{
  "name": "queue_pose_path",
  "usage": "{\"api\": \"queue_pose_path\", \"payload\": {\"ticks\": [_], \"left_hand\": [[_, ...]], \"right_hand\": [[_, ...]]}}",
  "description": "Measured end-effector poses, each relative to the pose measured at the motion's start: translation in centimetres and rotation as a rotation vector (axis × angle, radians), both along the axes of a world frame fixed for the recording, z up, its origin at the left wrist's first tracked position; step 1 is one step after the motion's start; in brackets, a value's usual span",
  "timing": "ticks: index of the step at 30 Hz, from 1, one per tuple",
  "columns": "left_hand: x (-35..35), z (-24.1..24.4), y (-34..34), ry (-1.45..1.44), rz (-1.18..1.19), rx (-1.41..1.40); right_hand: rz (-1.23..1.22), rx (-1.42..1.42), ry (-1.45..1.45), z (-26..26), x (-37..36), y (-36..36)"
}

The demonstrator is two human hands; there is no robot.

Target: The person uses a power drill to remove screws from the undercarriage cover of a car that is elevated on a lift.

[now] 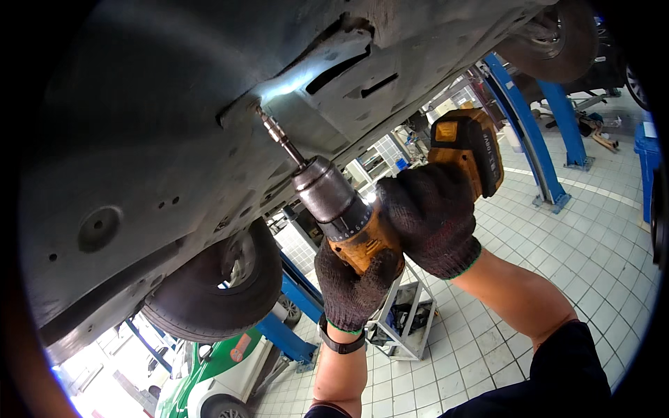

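Observation:
My right hand (436, 217), in a dark knit glove, is wrapped around the grip of a yellow and black cordless drill driver (368, 235). Under the drill's body, my left hand (355, 287), gloved too, supports it from below. From the metal chuck a bit with a socket adapter (279, 135) points up to a fastener at the edge of an opening in a dark underbody panel (198, 172) of a raised car. The drill's lamp lights the panel beside that spot. The battery sits at the grip's far end.
Two tyres (214, 292) of the raised car hang at lower left and upper right. Blue lift posts (528, 130) stand on the tiled floor. A grey tool cart (405, 324) is behind my left hand; a green and white car (225, 366) stands at lower left.

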State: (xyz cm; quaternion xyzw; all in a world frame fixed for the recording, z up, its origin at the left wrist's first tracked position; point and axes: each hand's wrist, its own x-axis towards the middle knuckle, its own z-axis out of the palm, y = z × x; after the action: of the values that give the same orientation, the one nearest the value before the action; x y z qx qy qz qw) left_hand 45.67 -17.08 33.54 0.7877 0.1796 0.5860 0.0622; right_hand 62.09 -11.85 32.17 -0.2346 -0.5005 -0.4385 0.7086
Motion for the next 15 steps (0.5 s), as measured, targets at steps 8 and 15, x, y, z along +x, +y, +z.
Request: {"api": "queue_pose_path", "payload": {"ticks": [8, 15], "left_hand": [[-3.9, -10.2, 0.4, -0.475, -0.436, -0.692], [-1.6, -36.4, -0.2, -0.438, -0.266, -1.626]], "right_hand": [[0.012, -0.177, -0.041, -8.3, 3.0, -6.3], [0.719, -1.141, 0.127, -29.4, 9.1, -16.5]]}}
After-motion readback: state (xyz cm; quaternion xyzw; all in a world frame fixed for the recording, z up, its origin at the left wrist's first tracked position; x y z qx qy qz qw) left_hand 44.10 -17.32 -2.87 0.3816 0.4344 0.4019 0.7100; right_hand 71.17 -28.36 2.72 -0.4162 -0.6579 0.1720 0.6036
